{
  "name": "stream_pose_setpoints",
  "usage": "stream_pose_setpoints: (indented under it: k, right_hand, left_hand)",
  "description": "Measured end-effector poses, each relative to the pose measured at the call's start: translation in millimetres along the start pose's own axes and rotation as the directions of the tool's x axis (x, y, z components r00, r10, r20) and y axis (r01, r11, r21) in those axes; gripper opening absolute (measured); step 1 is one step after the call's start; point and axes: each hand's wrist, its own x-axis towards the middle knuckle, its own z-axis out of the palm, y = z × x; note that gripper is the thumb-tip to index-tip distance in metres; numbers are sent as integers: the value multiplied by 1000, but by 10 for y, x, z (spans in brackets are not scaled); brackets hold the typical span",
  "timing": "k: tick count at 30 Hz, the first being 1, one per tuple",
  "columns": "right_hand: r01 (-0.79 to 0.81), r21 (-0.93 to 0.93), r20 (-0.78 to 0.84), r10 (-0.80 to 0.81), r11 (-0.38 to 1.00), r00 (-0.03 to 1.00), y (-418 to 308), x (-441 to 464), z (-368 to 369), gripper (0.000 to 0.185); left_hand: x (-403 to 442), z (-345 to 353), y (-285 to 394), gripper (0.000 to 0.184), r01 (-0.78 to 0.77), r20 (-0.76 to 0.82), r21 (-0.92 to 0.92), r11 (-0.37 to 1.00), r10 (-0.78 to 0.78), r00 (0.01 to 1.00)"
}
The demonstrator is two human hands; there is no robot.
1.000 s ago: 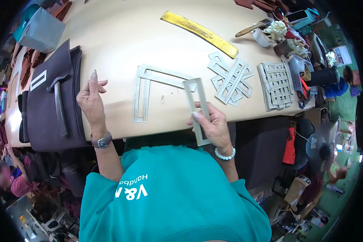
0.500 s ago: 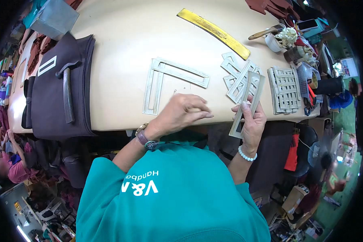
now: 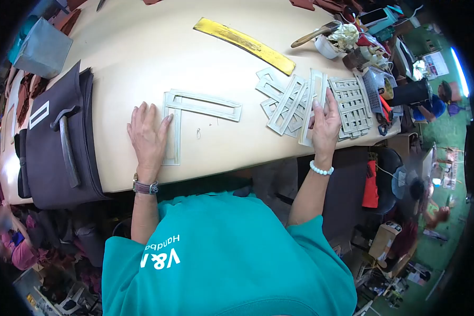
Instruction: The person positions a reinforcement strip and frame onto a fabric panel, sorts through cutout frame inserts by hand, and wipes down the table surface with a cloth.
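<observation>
My left hand [image 3: 148, 134] lies flat on the table with its fingers apart. Its thumb is at the left edge of a pale rectangular frame [image 3: 172, 159] that lies lengthwise toward me. A second pale frame [image 3: 235, 112] lies crosswise over the far end of that one, making an L shape. In my right hand [image 3: 326, 126] is another long pale frame [image 3: 315, 79], gripped between thumb and fingers along its right side. A loose pile of similar frames [image 3: 273, 90] spreads just left of it. To its right sits a neater stack of frames [image 3: 355, 126].
Dark folded sheets [image 3: 42, 152] carry a hammer [image 3: 67, 150] and a white frame [image 3: 39, 115] at left. A yellow curved strip [image 3: 242, 45] lies farther back. At back right are a brush [image 3: 313, 35], a white bowl [image 3: 326, 48] and a grey basket [image 3: 373, 87].
My left hand has moved left and opened flat beside the L-shaped pair of frames. My right hand still holds its frame, now more upright in view. The whole view has shifted.
</observation>
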Motion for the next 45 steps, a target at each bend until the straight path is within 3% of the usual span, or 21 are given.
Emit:
stream_pose_setpoints:
  k: [2, 4, 5, 7, 8, 11, 14, 17, 21, 24, 29, 31, 33, 34, 37, 40, 41, 42, 43, 44, 45]
  right_hand:
    - [-2, -90, -5, 2, 996, 1000, 107, 140, -13, 52]
    - [112, -335, -16, -125, 936, 992, 366, 243, -9, 54]
    - [172, -487, -23, -209, 856, 978, 407, 246, 24, 55]
    - [287, -833, 50, -451, 473, 891, 203, 173, 214, 57]
    - [309, -741, 34, -426, 596, 904, 109, 140, 355, 58]
    - [532, -506, 308, -434, 679, 847, 30, -24, 897, 53]
    - [598, -558, 502, -339, 575, 795, 72, -270, 1329, 42]
    - [577, -534, 510, -310, 618, 803, 96, -357, 1378, 32]
    - [332, -503, 440, -93, 798, 893, -25, -419, 1287, 26]
    - [203, -362, 369, -60, 910, 927, -108, -471, 1091, 23]
    - [78, -83, 40, -75, 994, 996, -137, -319, 386, 24]
    - [40, -227, -56, -54, 973, 997, -205, -232, 162, 28]
    - [37, -315, -108, -74, 949, 991, -191, -109, 13, 29]
    - [20, -252, -114, -50, 968, 992, -171, -65, -20, 31]
    - [235, -712, 10, -324, 662, 946, -3, 173, -66, 37]
    - [388, -775, 86, -524, 499, 847, -133, 131, 145, 43]
    - [469, -651, 127, -523, 597, 843, -175, 63, 254, 43]
    - [431, -460, 98, -438, 776, 894, -167, -34, 421, 42]
    - [432, -377, 202, -383, 819, 901, -276, -178, 555, 42]
    - [542, -342, 316, -449, 768, 836, -193, -288, 701, 42]
    - [458, -146, 340, -391, 877, 856, -264, -412, 801, 45]
  left_hand:
    - [28, -40, 42, 35, 2, 4, -95, 995, -2, 1000]
    - [41, -2, 18, 29, 40, 45, -220, 975, -30, 999]
    - [46, 8, -1, 26, 63, 68, -276, 959, -46, 997]
    - [41, 13, 26, 19, 51, 45, -298, 953, -40, 998]
    - [32, 30, 15, 19, 49, 34, -296, 954, -41, 999]
    - [19, 24, -8, 25, 48, -3, -322, 946, -52, 999]
    - [-11, -84, 58, 36, 12, -1, -207, 978, -12, 1000]
    - [-55, -98, 32, 35, 25, 37, -204, 979, -18, 999]
    - [0, -116, -6, 28, -33, 33, -329, 944, 47, 998]
    - [39, -223, 18, 25, 315, 321, -574, 755, -147, 936]
    - [123, -422, -373, 16, 264, 148, -767, 584, -240, 959]
    - [156, -551, -507, 20, 341, 241, -794, 502, -255, 936]
    - [167, -612, -526, 25, 417, 335, -852, 315, -284, 898]
    - [179, -657, -490, 27, 492, 406, -821, 290, -308, 860]
    - [188, -553, -378, 32, 457, 440, -882, 115, -148, 886]
    - [239, -475, 115, 37, 551, 552, -834, -34, -68, 831]
    - [267, -438, 271, 38, 581, 585, -809, -92, -25, 811]
    - [281, -368, 366, 39, 599, 593, -795, -99, 88, 801]
    - [314, -322, 535, 39, 583, 574, -804, -114, 102, 812]
    - [339, -280, 745, 39, 567, 555, -813, -132, 118, 823]
    - [356, -246, 910, 40, 551, 536, -821, -151, 129, 834]
